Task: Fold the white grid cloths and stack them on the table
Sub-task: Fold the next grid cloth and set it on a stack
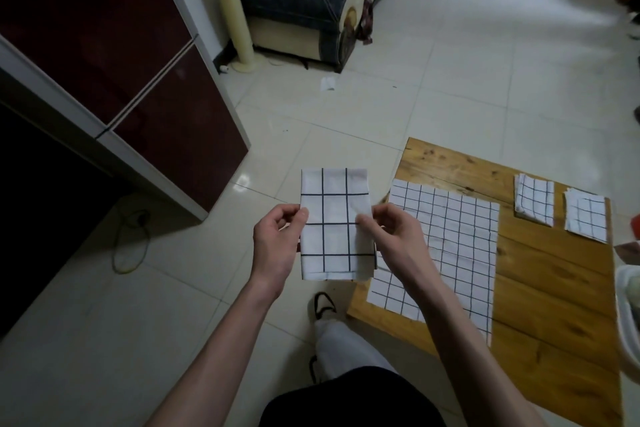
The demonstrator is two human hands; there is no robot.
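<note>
A folded white grid cloth (334, 224) hangs in the air over the floor, left of the wooden table (540, 291). My left hand (277, 243) pinches its left edge and my right hand (391, 236) pinches its right edge. An unfolded grid cloth (446, 253) lies flat on the near left part of the table. Two folded grid cloths lie side by side at the table's far end, one (534, 199) to the left and one (587, 218) to the right.
A dark red cabinet (114, 55) stands on the left. A sofa (301, 7) and a cream pole (232, 3) are at the back. A yellow cable (130, 243) lies on the tiled floor. A white container (628, 315) sits at the right edge.
</note>
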